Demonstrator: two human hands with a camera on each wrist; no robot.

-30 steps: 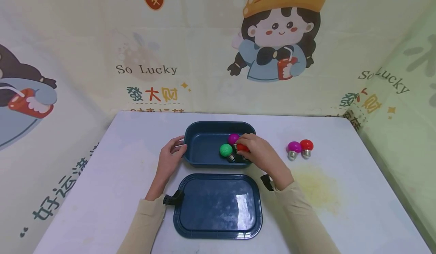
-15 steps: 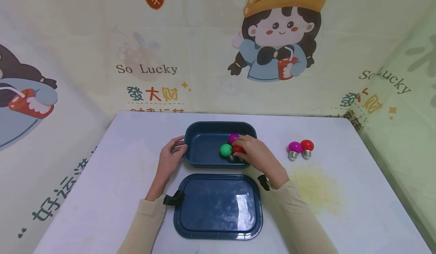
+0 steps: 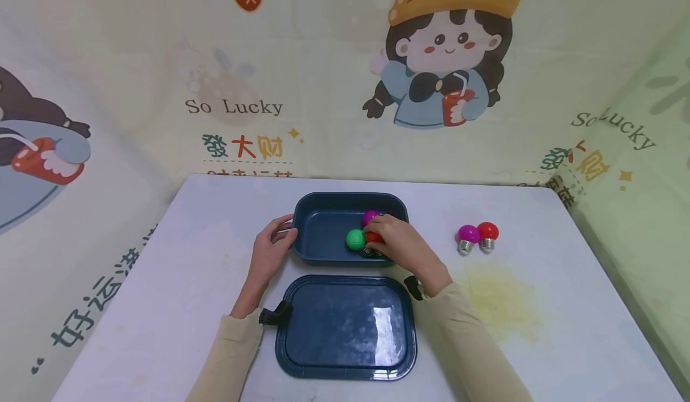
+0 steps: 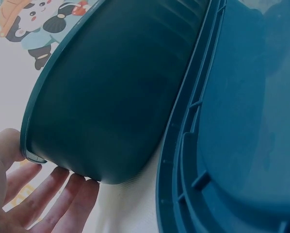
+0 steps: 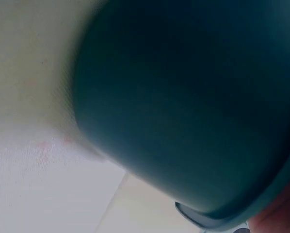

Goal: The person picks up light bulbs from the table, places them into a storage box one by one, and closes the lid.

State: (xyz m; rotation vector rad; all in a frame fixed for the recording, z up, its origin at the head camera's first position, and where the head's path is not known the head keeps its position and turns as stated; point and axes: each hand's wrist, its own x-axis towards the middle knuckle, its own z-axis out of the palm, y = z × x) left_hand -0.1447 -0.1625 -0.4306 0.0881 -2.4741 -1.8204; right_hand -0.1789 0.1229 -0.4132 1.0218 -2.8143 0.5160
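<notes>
On the white table (image 3: 178, 258), 3 bulbs (image 3: 354, 240) show inside the blue box (image 3: 326, 231).

One dark blue box (image 3: 326, 228) holds one green bulb (image 3: 355, 239), one purple bulb (image 3: 370, 217) and one red bulb (image 3: 374, 238), three in sight (the right hand (image 3: 404, 244) covers part of that end, so the count beneath it cannot be told). One table (image 3: 571, 312) bears a second purple bulb (image 3: 468, 233) and a second red bulb (image 3: 488, 230), making five visible bulbs. There is one blue lid (image 3: 334, 324). With the left hand (image 3: 268, 246), hands number two; so do sleeves (image 3: 229, 348) and black wrist straps (image 3: 276, 314).
</notes>
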